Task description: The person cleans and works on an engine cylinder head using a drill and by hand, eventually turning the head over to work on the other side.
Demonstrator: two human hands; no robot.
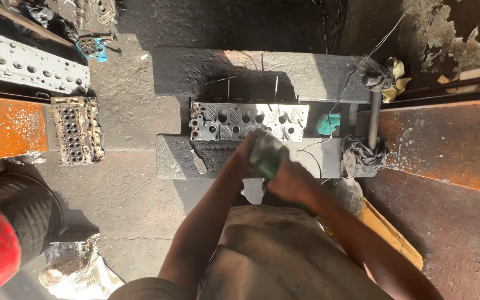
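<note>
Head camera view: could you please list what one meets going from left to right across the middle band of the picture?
Orange beam → small cylinder head on the floor → cylinder head on the blocks → green cloth → grey rag → rusty steel plate.

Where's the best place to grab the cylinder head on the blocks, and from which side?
Probably by its two short ends, one hand each, coming from left and right. The cylinder head lies long and flat across two concrete blocks, and both ends look clear. The right hand and green power tool crowd the near long edge.
</note>
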